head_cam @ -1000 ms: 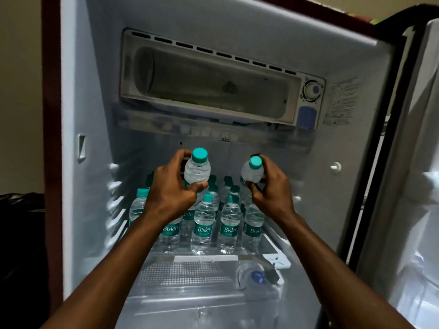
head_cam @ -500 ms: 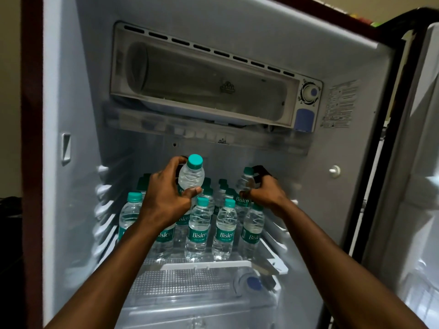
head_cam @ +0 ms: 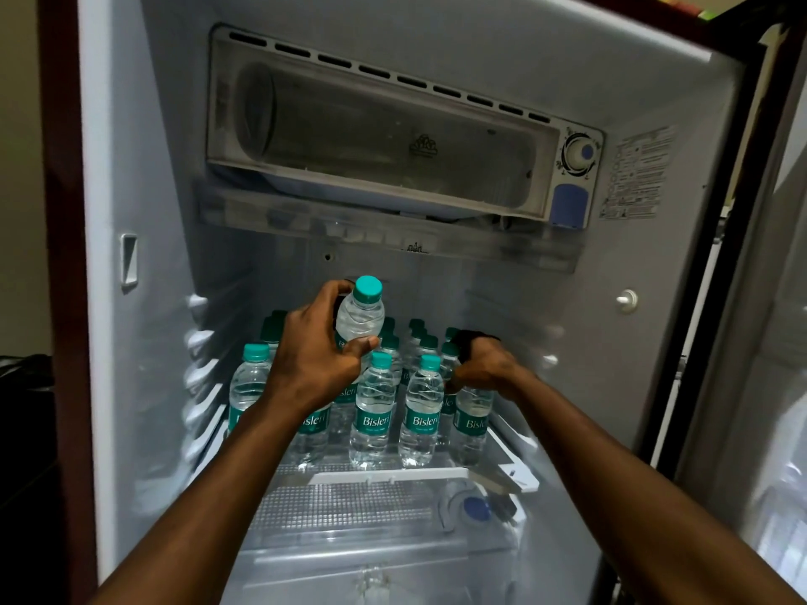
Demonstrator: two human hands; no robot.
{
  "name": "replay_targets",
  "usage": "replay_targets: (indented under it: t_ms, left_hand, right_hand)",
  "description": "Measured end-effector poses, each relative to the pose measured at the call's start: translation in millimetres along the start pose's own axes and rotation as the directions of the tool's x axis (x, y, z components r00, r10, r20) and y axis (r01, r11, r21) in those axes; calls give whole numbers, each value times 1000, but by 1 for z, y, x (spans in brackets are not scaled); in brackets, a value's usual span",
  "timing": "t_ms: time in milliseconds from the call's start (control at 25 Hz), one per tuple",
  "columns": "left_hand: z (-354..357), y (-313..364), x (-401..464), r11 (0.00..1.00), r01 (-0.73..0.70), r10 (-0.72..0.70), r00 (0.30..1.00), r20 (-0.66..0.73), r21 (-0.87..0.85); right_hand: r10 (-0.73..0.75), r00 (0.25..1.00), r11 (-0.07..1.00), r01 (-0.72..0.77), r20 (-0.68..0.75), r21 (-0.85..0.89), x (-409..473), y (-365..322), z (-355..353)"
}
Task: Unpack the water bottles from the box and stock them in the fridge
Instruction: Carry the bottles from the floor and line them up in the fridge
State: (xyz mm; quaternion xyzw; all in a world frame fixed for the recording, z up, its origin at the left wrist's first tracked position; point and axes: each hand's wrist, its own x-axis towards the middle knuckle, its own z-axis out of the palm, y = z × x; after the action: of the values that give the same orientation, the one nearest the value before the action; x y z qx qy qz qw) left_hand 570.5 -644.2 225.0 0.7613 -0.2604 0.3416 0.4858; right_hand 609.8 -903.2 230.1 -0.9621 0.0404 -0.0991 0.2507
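Bottle (head_cam: 474, 412) top hidden under right hand (head_cam: 482, 369)

Freezer compartment (head_cam: 384, 137) up top, thermostat dial (head_cam: 578, 154) at its right

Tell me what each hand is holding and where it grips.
Left hand holds a raised water bottle around its upper body, below the cap. Right hand grips the top of a front-row bottle standing on the shelf.

"Bisleri" in white on teal labels of water bottles (head_cam: 374, 412); fridge wall sticker (head_cam: 638, 174) text illegible.
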Motion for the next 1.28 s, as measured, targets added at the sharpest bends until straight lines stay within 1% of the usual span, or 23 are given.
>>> replay_targets:
  t_ms: [160,280,360,440,520,600,640,680,720,800,840,960,1080,1200,1280]
  left_hand:
    - [0,-2,1,1000,-6,6,1000,-6,-1]
    - [0,-2,1,1000,-7,7,1000,-7,0]
    - [0,-1,1,1000,-8,8,1000,-6,-4]
    - [-1,1,3,1000,-10,10,1000,-5,-7]
    - [-3,4,4,1000,-12,12,1000,-5,-4]
    - [-4,5,4,999,-40,40,999,3,10]
    - [-5,5,3,998,-63,63,998,10,15]
    - [-6,6,2,996,-83,83,996,19,14]
    - [-6,7,1,995,-97,97,995,27,7]
    - [-6,11,1,993,-114,115,993,36,-15]
    - [-5,12,1,992,-122,123,992,33,-24]
    - [-4,15,3,990,-136,136,991,9,-36]
    - [-3,15,7,990,-143,143,989,-25,6]
    - [-1,13,11,996,-20,23,999,-30,81]
    - [-2,8,10,991,20,-18,1000,-16,131]
  right_hand:
    - [18,1000,999,-18,4,-30,2,0,4]
    - [-11,1000,998,12,11,-65,1,-1,-1]
    - [-49,999,998,49,-17,-36,-1,-4,-11]
    - [-89,992,995,92,-87,34,-8,-9,-21]
    - [-157,966,977,182,-205,109,-19,-18,-24]
    - [-269,899,931,335,-346,145,-33,-31,-23]
    - [-345,858,890,428,-380,159,-40,-40,-23]
    - [-426,827,838,514,-367,185,-49,-50,-23]
    - [-500,807,788,574,-314,223,-57,-61,-23]
    - [-595,776,735,630,-210,249,-70,-79,-20]
    - [-619,754,721,656,-218,224,-72,-87,-17]
    - [-631,687,681,713,-360,166,-74,-97,-11]
    - [-620,633,625,756,-463,195,-76,-91,-9]
    - [-572,604,579,776,-555,250,-81,-79,-4]
    - [-527,597,561,779,-605,281,-84,-72,-3]
